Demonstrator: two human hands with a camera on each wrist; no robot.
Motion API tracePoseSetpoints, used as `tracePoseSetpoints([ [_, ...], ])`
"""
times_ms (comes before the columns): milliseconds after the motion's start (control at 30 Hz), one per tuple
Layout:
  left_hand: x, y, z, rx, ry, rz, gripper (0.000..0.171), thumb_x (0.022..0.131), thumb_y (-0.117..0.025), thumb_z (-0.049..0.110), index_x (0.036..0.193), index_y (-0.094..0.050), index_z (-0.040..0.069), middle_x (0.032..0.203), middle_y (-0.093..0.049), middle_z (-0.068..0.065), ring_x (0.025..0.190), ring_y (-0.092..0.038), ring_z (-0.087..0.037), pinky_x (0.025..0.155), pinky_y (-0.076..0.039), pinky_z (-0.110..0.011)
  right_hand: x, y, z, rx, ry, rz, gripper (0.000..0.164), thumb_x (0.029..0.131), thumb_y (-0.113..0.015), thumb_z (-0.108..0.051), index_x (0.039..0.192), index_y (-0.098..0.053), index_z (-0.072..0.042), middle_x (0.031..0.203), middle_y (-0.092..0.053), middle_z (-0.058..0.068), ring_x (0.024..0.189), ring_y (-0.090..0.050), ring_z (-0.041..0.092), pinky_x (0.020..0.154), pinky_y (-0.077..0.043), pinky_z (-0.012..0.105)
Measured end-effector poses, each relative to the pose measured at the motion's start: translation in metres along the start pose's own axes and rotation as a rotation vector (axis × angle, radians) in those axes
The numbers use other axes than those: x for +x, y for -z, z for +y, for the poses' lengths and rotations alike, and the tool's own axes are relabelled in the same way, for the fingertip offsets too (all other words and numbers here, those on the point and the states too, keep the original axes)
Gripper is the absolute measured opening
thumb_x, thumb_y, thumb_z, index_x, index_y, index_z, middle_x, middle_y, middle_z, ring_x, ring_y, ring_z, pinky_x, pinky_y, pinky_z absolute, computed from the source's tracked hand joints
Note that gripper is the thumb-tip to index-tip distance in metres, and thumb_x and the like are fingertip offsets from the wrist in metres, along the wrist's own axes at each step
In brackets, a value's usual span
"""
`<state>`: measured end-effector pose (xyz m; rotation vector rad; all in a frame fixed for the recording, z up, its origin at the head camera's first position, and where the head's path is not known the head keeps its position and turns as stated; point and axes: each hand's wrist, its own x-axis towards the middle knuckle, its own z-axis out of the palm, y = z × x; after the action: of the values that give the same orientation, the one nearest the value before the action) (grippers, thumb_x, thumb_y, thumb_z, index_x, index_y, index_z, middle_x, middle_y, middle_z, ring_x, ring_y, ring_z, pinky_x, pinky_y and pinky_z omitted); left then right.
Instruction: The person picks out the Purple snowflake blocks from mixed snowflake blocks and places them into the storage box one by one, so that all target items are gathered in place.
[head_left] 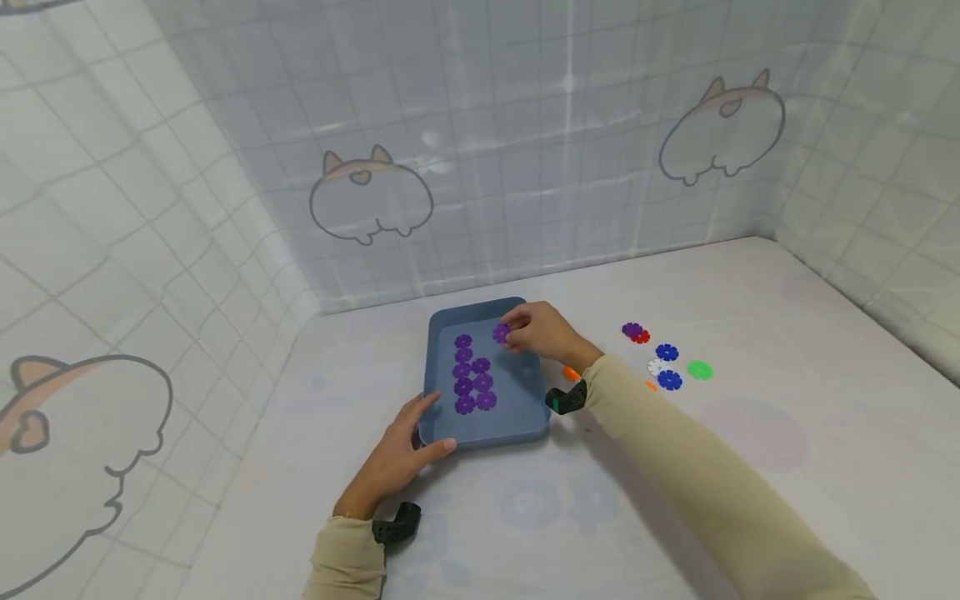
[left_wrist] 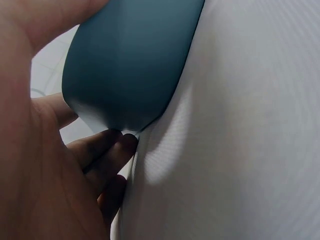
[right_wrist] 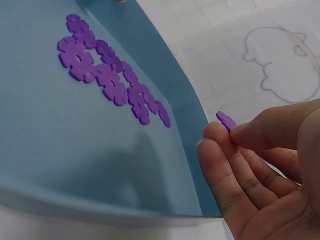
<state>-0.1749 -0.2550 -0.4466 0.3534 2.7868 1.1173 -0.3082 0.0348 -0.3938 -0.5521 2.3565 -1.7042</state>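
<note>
My right hand (head_left: 546, 332) pinches a purple flower-shaped plastic disc (head_left: 501, 333) between thumb and forefinger, above the far right part of the blue-grey tray (head_left: 517, 417). The same disc (right_wrist: 226, 120) shows nearly edge-on in the right wrist view. Flat in the tray lie several purple discs (head_left: 464, 386) in two touching columns, the left one longer. At the tray's near left corner, my left hand (head_left: 396, 457) holds the corner, its thumb over the near rim. In the left wrist view its fingertips (left_wrist: 129, 142) touch the corner's lower edge.
Right of the tray lie loose flower discs: purple (head_left: 632, 329), red (head_left: 641, 337), blue (head_left: 670, 380), white (head_left: 657, 367) and green (head_left: 700, 370). Orange discs (head_left: 572, 374) are partly hidden by the right arm. Walls with a tile print (head_left: 510, 167) enclose the white surface at the back and sides.
</note>
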Motion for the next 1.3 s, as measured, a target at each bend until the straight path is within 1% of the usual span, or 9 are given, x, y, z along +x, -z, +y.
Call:
tracePoseSetpoints([
  [133, 0.0, 0.001, 0.0, 0.003, -0.009, 0.005, 0.083, 0.091, -0.069, 0.053, 0.159, -0.029, 0.026, 0.165, -0.017, -0.013, 0.149, -0.02, -0.037, 0.114, -0.022, -0.064, 0.005, -0.001, -0.002, 0.007, 0.0, -0.004, 0.028, 0.094, -0.063, -0.001, 0.122, -0.065, 0.003, 0.1, -0.069, 0.016, 0.096, -0.069, 0.04, 0.086, -0.057, 0.048],
  [233, 0.001, 0.001, 0.001, 0.006, -0.016, 0.004, 0.083, 0.091, -0.069, 0.053, 0.159, -0.029, 0.025, 0.165, -0.017, -0.013, 0.149, -0.02, -0.037, 0.114, -0.022, -0.064, 0.009, -0.002, -0.001, 0.014, -0.009, -0.005, 0.027, 0.094, -0.064, -0.001, 0.121, -0.065, 0.003, 0.1, -0.069, 0.016, 0.096, -0.069, 0.041, 0.087, -0.056, 0.048],
  [433, 0.0, 0.002, 0.002, -0.017, -0.007, 0.006, 0.082, 0.091, -0.07, 0.052, 0.158, -0.031, 0.026, 0.165, -0.018, -0.011, 0.149, -0.02, -0.035, 0.115, -0.021, -0.063, 0.016, -0.007, 0.002, -0.02, 0.0, 0.012, 0.03, 0.094, -0.061, 0.0, 0.124, -0.065, 0.003, 0.1, -0.071, 0.015, 0.094, -0.07, 0.037, 0.084, -0.058, 0.043],
  [700, 0.0, 0.002, 0.003, -0.028, -0.004, 0.004, 0.082, 0.091, -0.07, 0.051, 0.158, -0.031, 0.027, 0.165, -0.018, -0.01, 0.15, -0.019, -0.035, 0.115, -0.02, -0.063, 0.027, -0.016, 0.003, -0.152, 0.003, 0.041, 0.027, 0.095, -0.062, -0.002, 0.121, -0.068, 0.0, 0.097, -0.071, 0.009, 0.082, -0.072, 0.02, 0.076, -0.058, 0.032],
  [933, 0.0, 0.002, 0.002, -0.032, 0.0, 0.005, 0.082, 0.091, -0.07, 0.051, 0.158, -0.031, 0.027, 0.165, -0.018, -0.011, 0.15, -0.019, -0.036, 0.115, -0.02, -0.064, 0.032, -0.022, 0.001, -0.227, 0.005, 0.027, 0.03, 0.09, -0.062, -0.001, 0.119, -0.069, 0.001, 0.099, -0.07, 0.009, 0.08, -0.069, 0.018, 0.072, -0.056, 0.031],
  [1000, 0.0, 0.001, 0.002, -0.033, 0.001, 0.002, 0.082, 0.091, -0.07, 0.051, 0.158, -0.031, 0.027, 0.165, -0.018, -0.011, 0.15, -0.019, -0.035, 0.115, -0.02, -0.064, 0.033, -0.024, 0.001, -0.272, 0.011, 0.017, 0.031, 0.089, -0.062, -0.001, 0.119, -0.069, 0.001, 0.099, -0.07, 0.009, 0.079, -0.068, 0.018, 0.07, -0.056, 0.031],
  [1100, 0.0, 0.001, 0.002, -0.034, 0.004, 0.0, 0.082, 0.091, -0.07, 0.051, 0.158, -0.031, 0.026, 0.165, -0.018, -0.01, 0.15, -0.019, -0.035, 0.115, -0.019, -0.063, 0.035, -0.026, 0.001, -0.355, 0.03, 0.014, 0.032, 0.088, -0.063, -0.001, 0.119, -0.07, 0.001, 0.101, -0.07, 0.009, 0.083, -0.065, 0.019, 0.073, -0.055, 0.032],
  [1167, 0.0, 0.001, 0.002, -0.034, 0.007, 0.0, 0.082, 0.091, -0.07, 0.051, 0.158, -0.031, 0.027, 0.165, -0.018, -0.01, 0.15, -0.019, -0.035, 0.115, -0.019, -0.063, 0.036, -0.027, 0.001, -0.406, 0.044, 0.019, 0.033, 0.086, -0.063, -0.001, 0.118, -0.071, 0.0, 0.103, -0.07, 0.01, 0.087, -0.064, 0.02, 0.077, -0.054, 0.033],
  [1300, -0.001, 0.001, 0.003, -0.033, 0.013, 0.001, 0.081, 0.091, -0.07, 0.05, 0.158, -0.031, 0.027, 0.165, -0.018, -0.01, 0.15, -0.019, -0.035, 0.115, -0.019, -0.063, 0.039, -0.031, 0.004, -0.473, 0.056, 0.02, 0.034, 0.086, -0.064, -0.001, 0.119, -0.072, 0.0, 0.108, -0.071, 0.01, 0.094, -0.064, 0.022, 0.083, -0.054, 0.036],
])
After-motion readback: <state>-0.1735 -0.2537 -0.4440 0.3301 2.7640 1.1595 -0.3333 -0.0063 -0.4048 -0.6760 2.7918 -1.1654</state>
